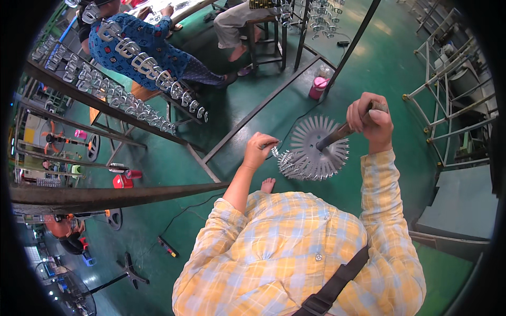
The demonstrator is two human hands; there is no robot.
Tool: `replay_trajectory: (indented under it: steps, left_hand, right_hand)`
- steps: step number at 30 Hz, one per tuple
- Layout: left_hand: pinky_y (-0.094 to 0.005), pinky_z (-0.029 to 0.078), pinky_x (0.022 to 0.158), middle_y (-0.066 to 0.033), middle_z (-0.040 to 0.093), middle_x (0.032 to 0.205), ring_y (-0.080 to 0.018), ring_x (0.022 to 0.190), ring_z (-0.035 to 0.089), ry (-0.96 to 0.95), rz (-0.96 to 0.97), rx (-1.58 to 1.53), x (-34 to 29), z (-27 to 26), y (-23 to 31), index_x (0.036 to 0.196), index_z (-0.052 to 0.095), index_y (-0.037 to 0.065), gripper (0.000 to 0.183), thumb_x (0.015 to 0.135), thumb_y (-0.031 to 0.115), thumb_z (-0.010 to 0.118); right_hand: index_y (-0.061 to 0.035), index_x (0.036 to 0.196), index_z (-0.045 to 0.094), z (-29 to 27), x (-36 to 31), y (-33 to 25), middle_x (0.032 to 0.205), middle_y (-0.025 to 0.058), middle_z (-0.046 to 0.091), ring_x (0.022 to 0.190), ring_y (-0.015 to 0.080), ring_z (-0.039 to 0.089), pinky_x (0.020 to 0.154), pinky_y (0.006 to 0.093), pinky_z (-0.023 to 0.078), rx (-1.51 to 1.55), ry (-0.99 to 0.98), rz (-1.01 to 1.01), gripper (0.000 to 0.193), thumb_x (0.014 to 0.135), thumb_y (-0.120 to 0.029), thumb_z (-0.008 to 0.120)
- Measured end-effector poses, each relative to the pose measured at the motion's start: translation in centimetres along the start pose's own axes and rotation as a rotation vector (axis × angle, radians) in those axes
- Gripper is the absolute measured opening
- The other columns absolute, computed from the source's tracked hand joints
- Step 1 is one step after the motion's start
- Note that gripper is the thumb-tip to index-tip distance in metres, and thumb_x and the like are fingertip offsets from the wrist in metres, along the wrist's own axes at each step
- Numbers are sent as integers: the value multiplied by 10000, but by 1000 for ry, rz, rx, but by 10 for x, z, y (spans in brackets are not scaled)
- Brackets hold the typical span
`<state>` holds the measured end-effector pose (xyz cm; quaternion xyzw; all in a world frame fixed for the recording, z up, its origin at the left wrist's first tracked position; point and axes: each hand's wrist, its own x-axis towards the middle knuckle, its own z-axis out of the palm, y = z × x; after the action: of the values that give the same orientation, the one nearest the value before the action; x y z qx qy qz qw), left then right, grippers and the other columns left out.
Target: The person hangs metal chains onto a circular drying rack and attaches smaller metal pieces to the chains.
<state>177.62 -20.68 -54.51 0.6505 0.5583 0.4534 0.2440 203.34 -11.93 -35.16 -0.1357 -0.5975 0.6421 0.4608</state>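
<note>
Silvery metal disc (311,150) with radiating spokes hangs between my hands, above the green floor (369,68). My right hand (370,120) is clamped around its dark handle (337,133); my left hand (258,150) pinches a small metal piece at its left rim. Beyond it stands a pink bottle (318,87).

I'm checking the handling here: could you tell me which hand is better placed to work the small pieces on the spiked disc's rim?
Probably the left hand: its fingertips pinch at the spiked disc rim, while the right hand grips the handle.
</note>
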Motion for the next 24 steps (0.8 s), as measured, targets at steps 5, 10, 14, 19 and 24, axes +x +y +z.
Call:
replay_trajectory:
  steps: [5, 10, 14, 19, 24]
  left_hand:
    - [-288, 445, 642, -14, 633, 737, -190, 693, 533, -120, 2, 53, -1, 15, -10, 767, 667, 107, 118, 655, 75, 687]
    - [-297, 454, 650, -6, 636, 743, -183, 704, 537, -172, -43, 55, 1, 24, -16, 768, 671, 127, 115, 659, 94, 688]
    - [-298, 459, 650, -8, 637, 741, -184, 709, 545, -167, -33, 77, 1, 30, -19, 771, 673, 127, 120, 656, 97, 690]
    - [-307, 473, 619, -47, 628, 711, -200, 678, 568, -185, -84, 16, -4, 36, -29, 778, 680, 121, 135, 645, 111, 704]
    - [-329, 472, 632, -76, 630, 729, -237, 678, 577, -187, -111, -7, -8, 46, -34, 774, 679, 125, 135, 646, 156, 709]
  right_hand:
    - [-39, 590, 400, 1, -2, -1, 434, 68, 428, 355, 137, 373, 407, 259, 353, 7, -13, -14, 286, 712, -272, 513]
    - [-20, 574, 415, 1, -3, -4, 444, 76, 427, 390, 146, 392, 421, 256, 349, 36, 16, 48, 296, 665, -276, 532]
    - [-37, 592, 406, -1, -3, -1, 435, 71, 431, 351, 139, 373, 400, 257, 346, 27, -29, -21, 302, 716, -284, 528]
    - [-16, 560, 405, 9, -2, -5, 437, 71, 401, 387, 149, 385, 406, 261, 329, 39, 63, 36, 308, 661, -273, 543]
    - [-25, 557, 393, 7, -3, 2, 417, 49, 368, 352, 144, 367, 373, 264, 326, 68, 36, -9, 307, 671, -265, 548]
